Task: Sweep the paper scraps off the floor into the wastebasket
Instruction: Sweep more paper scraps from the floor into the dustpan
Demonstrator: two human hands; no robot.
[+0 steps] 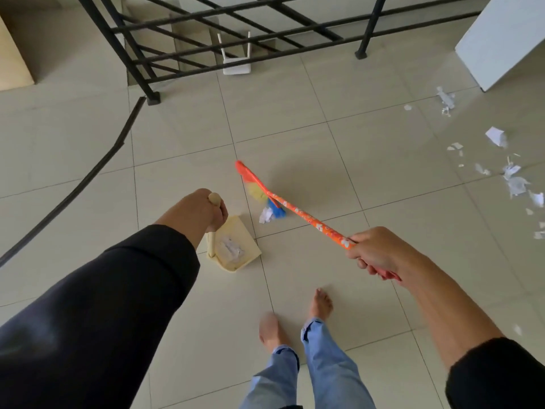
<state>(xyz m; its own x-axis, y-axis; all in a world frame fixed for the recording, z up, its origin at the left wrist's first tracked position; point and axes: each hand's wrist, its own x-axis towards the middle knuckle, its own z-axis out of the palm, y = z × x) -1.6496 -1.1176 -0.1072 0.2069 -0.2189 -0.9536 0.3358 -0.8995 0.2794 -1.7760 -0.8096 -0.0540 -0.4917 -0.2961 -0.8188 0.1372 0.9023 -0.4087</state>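
Note:
My left hand point(197, 212) grips the upright handle of a cream dustpan point(236, 249) standing on the tiled floor; paper scraps lie inside the pan. My right hand point(374, 249) holds the orange flowered handle of a broom point(303, 215). Its orange head with yellow and blue bristles point(259, 190) touches the floor just right of the pan. One crumpled white scrap point(266, 215) lies against the bristles, near the pan's mouth. Several more white paper scraps point(514, 180) are scattered on the floor at the far right. No wastebasket is in view.
A black metal railing point(141, 63) guards a stairwell at the back. A white router point(236, 62) sits by it, and a black cable strip point(97, 166) runs across the left floor. A white cabinet point(507, 39) stands at the back right. My bare feet point(295, 317) are below the pan.

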